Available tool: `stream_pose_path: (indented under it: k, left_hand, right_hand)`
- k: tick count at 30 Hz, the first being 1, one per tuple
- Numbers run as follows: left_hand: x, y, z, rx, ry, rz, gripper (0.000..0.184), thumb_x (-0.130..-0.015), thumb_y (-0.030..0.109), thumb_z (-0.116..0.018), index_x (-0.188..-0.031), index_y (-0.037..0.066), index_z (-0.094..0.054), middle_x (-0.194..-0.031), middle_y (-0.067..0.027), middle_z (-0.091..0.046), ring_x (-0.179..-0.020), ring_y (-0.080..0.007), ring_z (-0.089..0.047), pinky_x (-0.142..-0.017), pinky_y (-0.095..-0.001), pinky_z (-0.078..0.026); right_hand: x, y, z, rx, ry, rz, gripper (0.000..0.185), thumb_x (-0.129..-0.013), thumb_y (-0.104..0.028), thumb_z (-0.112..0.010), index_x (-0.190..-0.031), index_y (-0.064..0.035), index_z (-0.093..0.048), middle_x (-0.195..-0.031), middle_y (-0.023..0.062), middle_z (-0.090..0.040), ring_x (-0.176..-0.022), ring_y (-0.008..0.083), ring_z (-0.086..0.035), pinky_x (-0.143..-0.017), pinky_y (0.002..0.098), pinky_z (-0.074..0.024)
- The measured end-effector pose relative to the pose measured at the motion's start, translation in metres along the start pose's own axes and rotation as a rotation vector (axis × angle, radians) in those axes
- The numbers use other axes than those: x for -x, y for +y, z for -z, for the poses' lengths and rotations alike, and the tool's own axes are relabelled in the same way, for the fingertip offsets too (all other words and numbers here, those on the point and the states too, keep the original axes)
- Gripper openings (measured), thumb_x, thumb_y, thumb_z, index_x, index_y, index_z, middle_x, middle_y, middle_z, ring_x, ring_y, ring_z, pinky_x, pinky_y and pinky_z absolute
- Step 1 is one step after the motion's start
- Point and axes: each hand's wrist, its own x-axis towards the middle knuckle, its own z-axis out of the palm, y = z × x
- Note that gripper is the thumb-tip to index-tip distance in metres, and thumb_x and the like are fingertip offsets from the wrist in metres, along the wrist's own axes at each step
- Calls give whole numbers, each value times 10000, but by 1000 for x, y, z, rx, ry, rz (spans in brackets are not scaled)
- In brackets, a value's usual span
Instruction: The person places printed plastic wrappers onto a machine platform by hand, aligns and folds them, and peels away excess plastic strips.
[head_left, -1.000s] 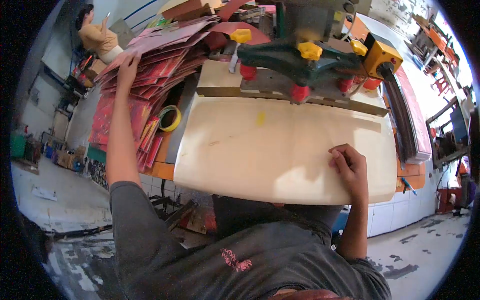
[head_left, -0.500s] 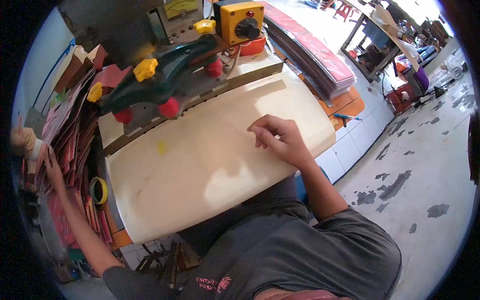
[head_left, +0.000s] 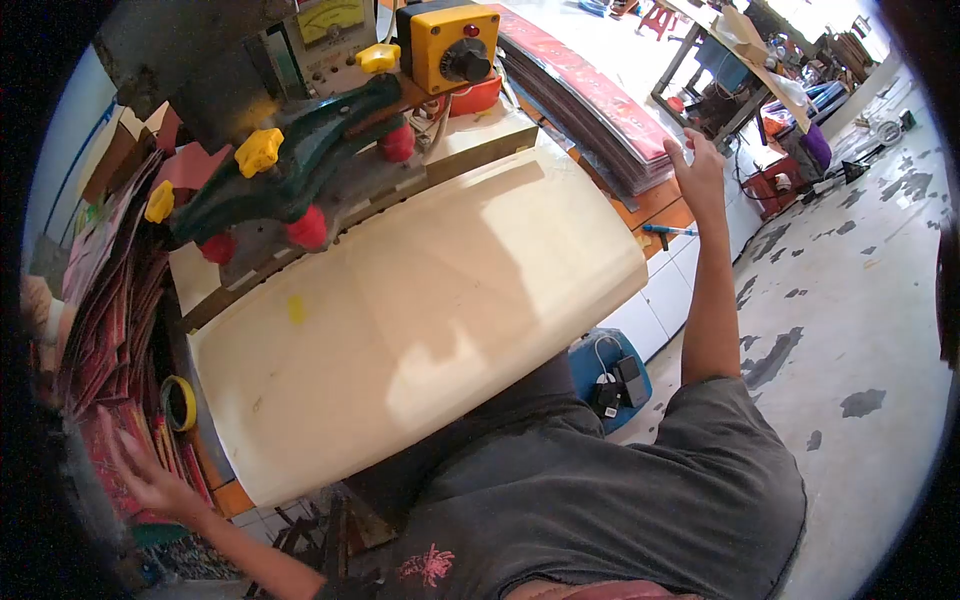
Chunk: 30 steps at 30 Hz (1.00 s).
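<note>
My left hand [head_left: 155, 482] is low at the left with its fingers spread, holding nothing. It is beside red printed pieces [head_left: 120, 440] and below a leaning stack of folded red card [head_left: 120, 330]. Up at the right, my right hand [head_left: 697, 165] is raised with fingers apart and bent, nothing seen in it. It overlaps the near end of a long pile of red printed sheets [head_left: 600, 100]; whether it touches them I cannot tell. Between my hands lies a cream-coloured sheet [head_left: 420, 300] over the machine's work surface, its front edge curving down.
Behind the sheet stands a press-like machine with a dark green clamp arm [head_left: 300, 165], yellow knobs [head_left: 259, 152] and a yellow control box [head_left: 450, 48]. A yellow tape roll [head_left: 179, 403] is at left, a blue pen [head_left: 670, 230] at right. A blue stool [head_left: 625, 375] holds chargers.
My right hand has moved from above the cream sheet up and right to the red pile. My left hand has come down and right from the folded card. The view has shifted slightly.
</note>
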Motion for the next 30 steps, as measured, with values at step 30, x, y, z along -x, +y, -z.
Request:
stream_pose_path:
  k: [30]
  left_hand:
    - [137,89,-94,425,-188,472,295,-1063,153,-578,-1243,-65,-663,-992,-131,-720,-913,-165,-666,-887,-314,-514]
  right_hand:
    - [-42,62,-18,-634,-377,-457,386,-942,-349,-739,-1057,18,-768,-1040,86,-734,-927,221,-654,-848,354,-491]
